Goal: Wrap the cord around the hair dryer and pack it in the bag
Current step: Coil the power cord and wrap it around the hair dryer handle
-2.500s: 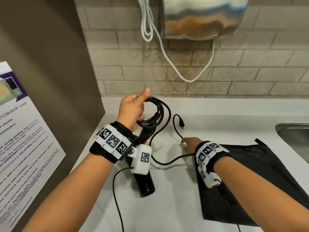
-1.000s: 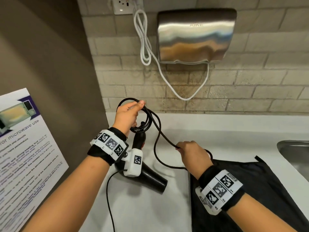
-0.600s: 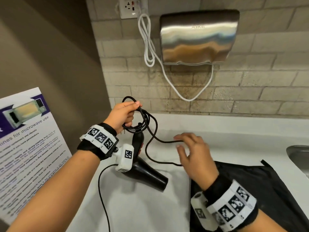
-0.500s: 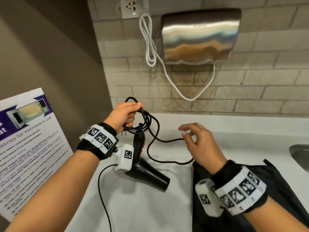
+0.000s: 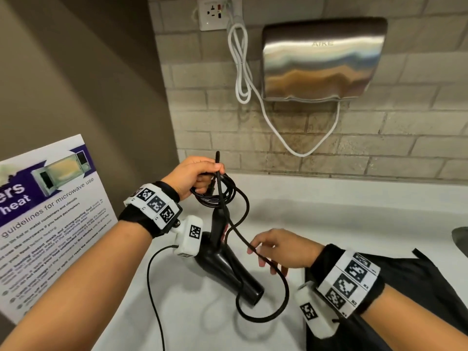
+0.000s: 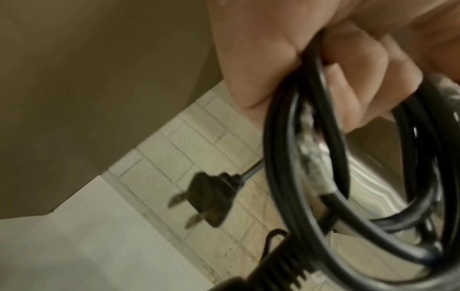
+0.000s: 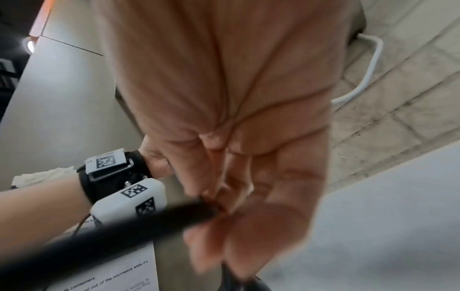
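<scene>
The black hair dryer (image 5: 228, 264) rests on the white counter (image 5: 342, 219), nozzle towards me and handle pointing up. My left hand (image 5: 202, 174) grips several coils of its black cord (image 5: 220, 193) just above the handle. In the left wrist view my left hand (image 6: 323, 78) holds those coils (image 6: 311, 177), and the plug (image 6: 209, 200) hangs free beside them. A loose stretch of cord runs down to my right hand (image 5: 271, 257), whose fingers curl over it, then loops on the counter (image 5: 278, 312). The black bag (image 5: 430, 287) lies flat under my right wrist.
A steel hand dryer (image 5: 321, 59) with a white cable (image 5: 240, 72) hangs on the brick wall above, below a wall socket (image 5: 215, 13). A microwave notice (image 5: 45, 206) leans on the left wall. A sink edge (image 5: 461, 236) shows at far right.
My right hand has dropped from mid-air towards the counter and closed its fingers over the loose cord. My left hand keeps the coils; one cord end now sticks up above it.
</scene>
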